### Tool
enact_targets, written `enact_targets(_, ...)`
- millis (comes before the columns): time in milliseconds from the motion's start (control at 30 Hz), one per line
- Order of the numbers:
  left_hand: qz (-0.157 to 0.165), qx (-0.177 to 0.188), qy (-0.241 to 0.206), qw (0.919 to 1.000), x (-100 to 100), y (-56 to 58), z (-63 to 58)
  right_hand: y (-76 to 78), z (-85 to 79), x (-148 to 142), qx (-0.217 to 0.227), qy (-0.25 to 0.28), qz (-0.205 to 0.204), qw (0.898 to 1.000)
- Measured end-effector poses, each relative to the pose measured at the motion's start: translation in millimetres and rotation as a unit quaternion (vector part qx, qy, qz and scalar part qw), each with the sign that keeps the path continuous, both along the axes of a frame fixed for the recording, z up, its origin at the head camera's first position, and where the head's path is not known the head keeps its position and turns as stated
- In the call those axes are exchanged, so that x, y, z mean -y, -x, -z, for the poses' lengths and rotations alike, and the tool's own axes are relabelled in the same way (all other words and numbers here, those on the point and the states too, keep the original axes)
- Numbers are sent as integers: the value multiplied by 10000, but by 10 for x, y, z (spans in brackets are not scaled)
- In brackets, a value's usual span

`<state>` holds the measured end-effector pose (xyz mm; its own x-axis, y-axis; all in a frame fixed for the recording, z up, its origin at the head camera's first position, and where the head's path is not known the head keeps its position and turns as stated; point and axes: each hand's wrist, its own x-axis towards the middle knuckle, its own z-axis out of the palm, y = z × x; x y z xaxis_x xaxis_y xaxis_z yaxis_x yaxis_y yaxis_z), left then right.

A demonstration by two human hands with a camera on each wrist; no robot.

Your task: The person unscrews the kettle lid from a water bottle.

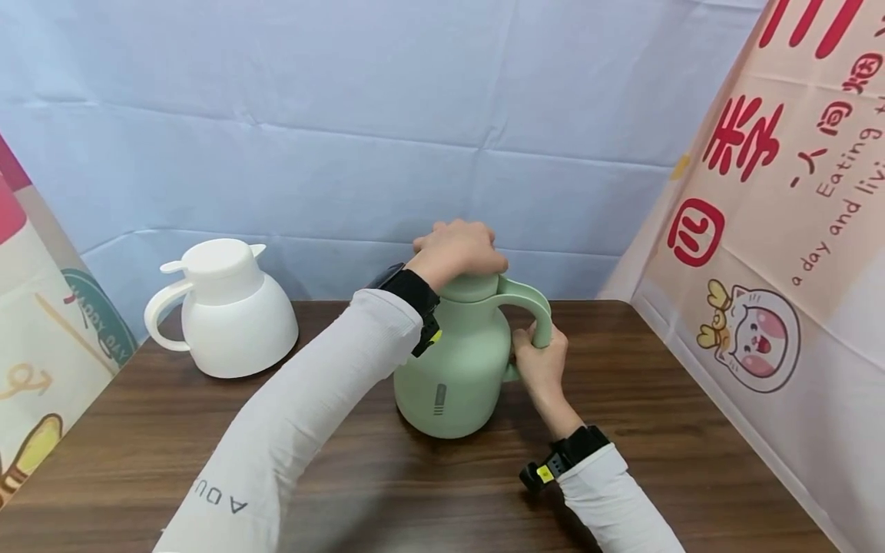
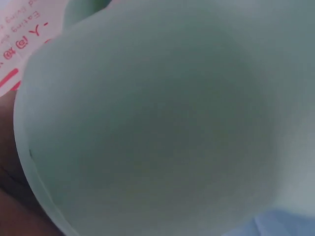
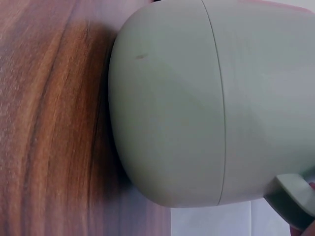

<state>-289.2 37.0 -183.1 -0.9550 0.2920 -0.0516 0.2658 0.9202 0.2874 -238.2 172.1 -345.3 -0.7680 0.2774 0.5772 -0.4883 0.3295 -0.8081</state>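
Note:
A pale green vacuum jug (image 1: 452,376) stands upright on the brown wooden table. From above, my left hand (image 1: 462,247) grips its lid (image 1: 470,287), the fingers curving over the far side and mostly hidden. My right hand (image 1: 541,369) holds the jug's handle (image 1: 527,296) low on the right side. In the left wrist view the jug's smooth wall (image 2: 147,118) fills nearly everything. The right wrist view has the jug's rounded base (image 3: 162,108) close to the wood, with the handle's lower end (image 3: 295,194) at the corner.
A white jug (image 1: 238,330) with a spouted lid stands at the left, its handle facing left. Behind the table hangs a light blue cloth (image 1: 311,153). Printed sheets border both sides, the right one (image 1: 816,307) with red characters and a cartoon cat.

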Motion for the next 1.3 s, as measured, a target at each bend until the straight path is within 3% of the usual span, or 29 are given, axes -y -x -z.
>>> enact_targets(100, -145, 36, -109, 9998, -6, -11, -7, 12, 5, -1, -82, -46, 50, 9999)
enact_targets(333, -368, 55, -214, 9991, -5, 2, -4, 206, 198, -112, 41, -51, 121, 9999)
enact_targets(567, -443, 106, -260, 9986, 31, 51, 6, 234, 230, -119, -49, -111, 226, 9997)
enact_targets(767, -391, 247, -334, 9984, 46, 80, -12, 200, 194, -107, 85, -12, 78, 9999)
enact_targets(1000, -387, 269, -325, 9984, 60, 86, -19, 8, 2, 7, -38, -159, 117, 9998)
enact_targets(1300, -79, 87, -264, 9996, 75, 114, -23, 8, -10, 17, -184, -119, 204, 9996)
